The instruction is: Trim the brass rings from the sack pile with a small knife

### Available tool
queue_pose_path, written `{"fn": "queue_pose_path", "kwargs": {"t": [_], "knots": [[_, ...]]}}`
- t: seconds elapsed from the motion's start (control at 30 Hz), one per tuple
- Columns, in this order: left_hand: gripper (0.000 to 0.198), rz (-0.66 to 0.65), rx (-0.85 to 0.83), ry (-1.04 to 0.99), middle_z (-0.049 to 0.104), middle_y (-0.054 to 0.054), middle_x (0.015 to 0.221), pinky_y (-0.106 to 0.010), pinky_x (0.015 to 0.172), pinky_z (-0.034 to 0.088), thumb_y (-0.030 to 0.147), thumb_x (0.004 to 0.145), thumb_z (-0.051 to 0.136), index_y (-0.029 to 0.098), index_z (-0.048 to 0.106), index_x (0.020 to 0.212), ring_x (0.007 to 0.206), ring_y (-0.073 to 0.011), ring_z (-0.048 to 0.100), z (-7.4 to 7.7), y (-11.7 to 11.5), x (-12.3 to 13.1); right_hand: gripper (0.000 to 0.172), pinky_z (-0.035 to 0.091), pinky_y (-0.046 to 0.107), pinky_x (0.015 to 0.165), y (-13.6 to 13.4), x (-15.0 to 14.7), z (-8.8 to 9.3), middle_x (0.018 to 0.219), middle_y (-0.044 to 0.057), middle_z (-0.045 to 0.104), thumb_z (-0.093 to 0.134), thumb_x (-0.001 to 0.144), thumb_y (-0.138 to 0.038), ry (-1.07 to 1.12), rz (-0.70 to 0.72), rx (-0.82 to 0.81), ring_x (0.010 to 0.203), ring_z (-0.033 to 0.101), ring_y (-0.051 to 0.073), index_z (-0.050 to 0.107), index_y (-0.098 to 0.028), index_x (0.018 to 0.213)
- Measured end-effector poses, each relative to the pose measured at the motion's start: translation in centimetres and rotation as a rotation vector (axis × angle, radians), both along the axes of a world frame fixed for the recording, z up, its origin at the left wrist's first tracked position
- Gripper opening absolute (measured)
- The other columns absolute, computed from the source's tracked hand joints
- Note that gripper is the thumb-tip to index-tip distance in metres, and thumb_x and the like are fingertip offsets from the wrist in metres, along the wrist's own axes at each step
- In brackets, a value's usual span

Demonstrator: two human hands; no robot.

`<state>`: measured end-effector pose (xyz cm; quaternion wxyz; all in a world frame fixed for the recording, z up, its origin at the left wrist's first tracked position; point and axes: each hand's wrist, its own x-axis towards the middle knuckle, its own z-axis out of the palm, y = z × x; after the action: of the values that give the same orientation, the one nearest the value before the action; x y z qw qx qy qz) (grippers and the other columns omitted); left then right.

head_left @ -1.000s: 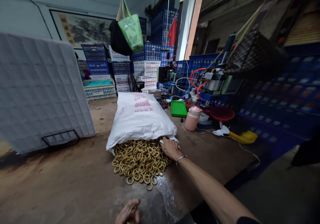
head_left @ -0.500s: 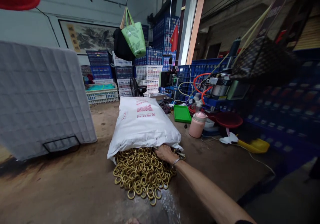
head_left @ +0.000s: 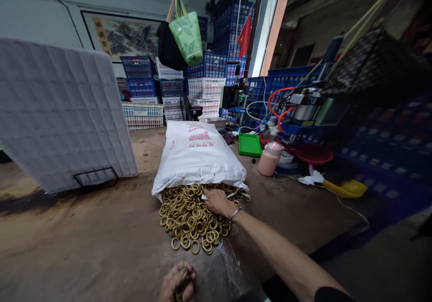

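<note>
A white woven sack with red print lies on its side, its mouth toward me. Gold-coloured metal rings spill from it in a heap on the brown surface. My right hand reaches in at the sack's mouth, back of the hand up, fingers bent down at the rings. A small pale edge shows beside its fingertips; what the fingers grip is hidden. Close to me, below the heap, my left hand is curled closed, with what look like gold-coloured rings partly showing in it.
A pale quilted panel stands at left. To the right are a green tray, a pink jug, a red bowl, a yellow scoop and a machine with orange hoses. Stacked crates line the back.
My left hand has come further into view at the bottom, closed. The right hand has shifted slightly left over the rings. The whole view has tilted down a little.
</note>
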<state>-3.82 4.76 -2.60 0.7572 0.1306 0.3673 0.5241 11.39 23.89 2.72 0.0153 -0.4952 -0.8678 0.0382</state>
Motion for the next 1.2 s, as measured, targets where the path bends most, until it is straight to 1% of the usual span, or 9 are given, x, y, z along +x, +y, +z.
{"fn": "queue_pose_path", "kwargs": {"t": [0.13, 0.37, 0.57, 0.67, 0.73, 0.8, 0.9, 1.07, 1.2], "knots": [[0.032, 0.055, -0.024, 0.026, 0.056, 0.002, 0.059, -0.015, 0.032, 0.015, 0.041, 0.057, 0.072, 0.014, 0.056, 0.065, 0.033, 0.0004, 0.027, 1.1, -0.2, 0.4, 0.043, 0.037, 0.028, 0.068, -1.5, -0.7, 0.0, 0.092, 0.011, 0.063, 0.042, 0.081, -0.028, -0.009, 0.053, 0.013, 0.082, 0.058, 0.021, 0.039, -0.021, 0.124], [0.032, 0.074, -0.016, 0.097, 0.055, 0.002, 0.061, -0.015, 0.033, 0.018, 0.037, 0.056, 0.073, 0.014, 0.055, 0.068, 0.036, -0.0004, 0.029, 2.1, -0.7, 0.7, 0.038, 0.035, 0.029, 0.069, -3.6, -0.4, 0.6, 0.093, 0.009, 0.060, 0.047, 0.078, -0.027, 0.011, 0.075, 0.042, 0.083, 0.055, 0.021, 0.047, -0.023, 0.115], [0.031, 0.086, 0.052, 0.100, 0.054, 0.002, 0.065, -0.015, 0.034, 0.020, 0.031, 0.057, 0.073, 0.015, 0.054, 0.076, 0.038, -0.0011, 0.031, 2.1, -1.2, 0.8, 0.021, 0.032, 0.022, 0.067, -4.3, 4.4, 0.1, 0.091, 0.005, 0.059, 0.041, 0.082, -0.023, 0.153, -0.106, 0.064, 0.083, 0.054, 0.015, 0.053, -0.021, 0.100], [0.027, 0.083, 0.091, 0.129, 0.052, 0.003, 0.066, -0.015, 0.033, 0.020, 0.031, 0.060, 0.070, 0.016, 0.053, 0.075, 0.038, -0.0011, 0.031, 1.9, -1.4, 1.0, 0.018, 0.031, 0.021, 0.064, -5.0, 7.2, -1.2, 0.087, 0.004, 0.059, 0.039, 0.084, -0.025, 0.261, -0.378, 0.064, 0.079, 0.055, 0.015, 0.054, -0.020, 0.093], [0.026, 0.077, 0.114, 0.174, 0.052, 0.003, 0.065, -0.015, 0.033, 0.019, 0.034, 0.062, 0.068, 0.016, 0.052, 0.073, 0.037, -0.0012, 0.031, 1.8, -1.5, 1.3, 0.020, 0.031, 0.023, 0.061, -5.4, 8.4, -2.3, 0.088, 0.006, 0.059, 0.038, 0.085, -0.026, 0.260, -0.452, 0.059, 0.077, 0.055, 0.016, 0.053, -0.019, 0.096], [0.029, 0.068, 0.106, 0.248, 0.051, 0.004, 0.061, -0.015, 0.033, 0.017, 0.039, 0.063, 0.067, 0.015, 0.051, 0.069, 0.036, -0.0012, 0.030, 1.6, -1.7, 1.7, 0.021, 0.030, 0.024, 0.059, -5.9, 8.6, -3.2, 0.088, 0.008, 0.059, 0.039, 0.085, -0.027, 0.263, -0.491, 0.057, 0.075, 0.056, 0.017, 0.052, -0.018, 0.098], [0.036, 0.019, 0.083, 0.392, 0.049, 0.004, 0.053, -0.016, 0.033, 0.014, 0.048, 0.063, 0.064, 0.016, 0.050, 0.064, 0.033, -0.0015, 0.029, 1.1, -2.5, 2.7, 0.020, 0.030, 0.024, 0.058, -6.4, 7.7, -3.8, 0.087, 0.006, 0.059, 0.040, 0.084, -0.028, 0.294, -0.456, 0.056, 0.074, 0.056, 0.017, 0.053, -0.019, 0.096], [0.038, -0.295, 0.153, 0.463, 0.033, 0.009, 0.036, -0.020, 0.032, 0.009, 0.052, 0.065, 0.059, 0.017, 0.049, 0.054, 0.028, -0.0029, 0.020, -0.5, -5.0, 4.4, 0.017, 0.032, 0.022, 0.064, -7.0, 6.2, -3.8, 0.088, 0.003, 0.061, 0.043, 0.082, -0.027, 0.403, -0.334, 0.070, 0.078, 0.055, 0.015, 0.055, -0.021, 0.092], [0.036, -0.323, 0.069, 0.497, 0.045, 0.005, 0.040, -0.020, 0.031, 0.011, 0.048, 0.063, 0.062, 0.016, 0.050, 0.051, 0.027, -0.0028, 0.024, -2.7, -6.6, 4.9, 0.026, 0.035, 0.023, 0.071, -7.3, 7.2, -4.8, 0.097, 0.007, 0.060, 0.037, 0.083, -0.023, 0.526, -0.339, 0.123, 0.086, 0.053, 0.016, 0.052, -0.018, 0.104]]}}
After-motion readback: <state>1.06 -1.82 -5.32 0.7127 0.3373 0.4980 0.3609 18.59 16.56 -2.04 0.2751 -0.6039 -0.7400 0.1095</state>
